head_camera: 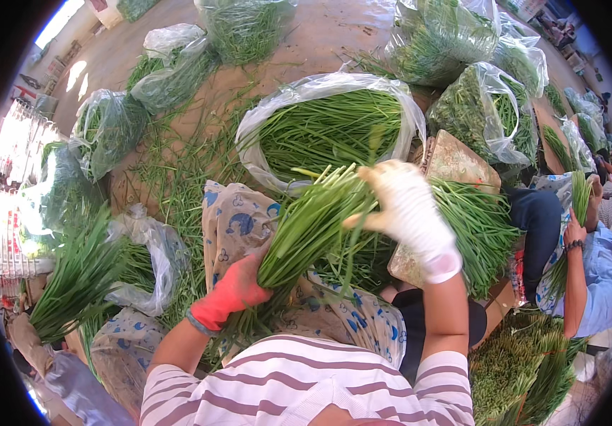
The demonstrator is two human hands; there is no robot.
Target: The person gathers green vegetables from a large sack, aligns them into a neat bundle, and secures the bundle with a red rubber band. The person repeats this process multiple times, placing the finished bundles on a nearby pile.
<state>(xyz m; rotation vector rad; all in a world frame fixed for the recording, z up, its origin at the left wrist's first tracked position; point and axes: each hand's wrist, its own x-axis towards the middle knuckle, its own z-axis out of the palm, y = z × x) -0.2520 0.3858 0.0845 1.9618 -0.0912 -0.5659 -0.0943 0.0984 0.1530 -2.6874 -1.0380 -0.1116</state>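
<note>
My left hand, in a red glove, is closed around the lower part of a thick bunch of long green chive-like stems. The bunch tilts up to the right, its pale cut ends uppermost. My right hand, in a white glove and blurred, is at the upper right of the bunch with thumb and fingers spread. A loose green blade hangs by its thumb; blur hides whether they touch. Under the bunch, a patterned apron covers my lap. Beyond my hands, an open clear plastic bag is full of similar stems.
To the right, a pile of stems lies against a worn board. Filled plastic bags stand around, and scattered stems cover the floor. A co-worker's hand holds a bunch at right; another person's sleeve is at lower left.
</note>
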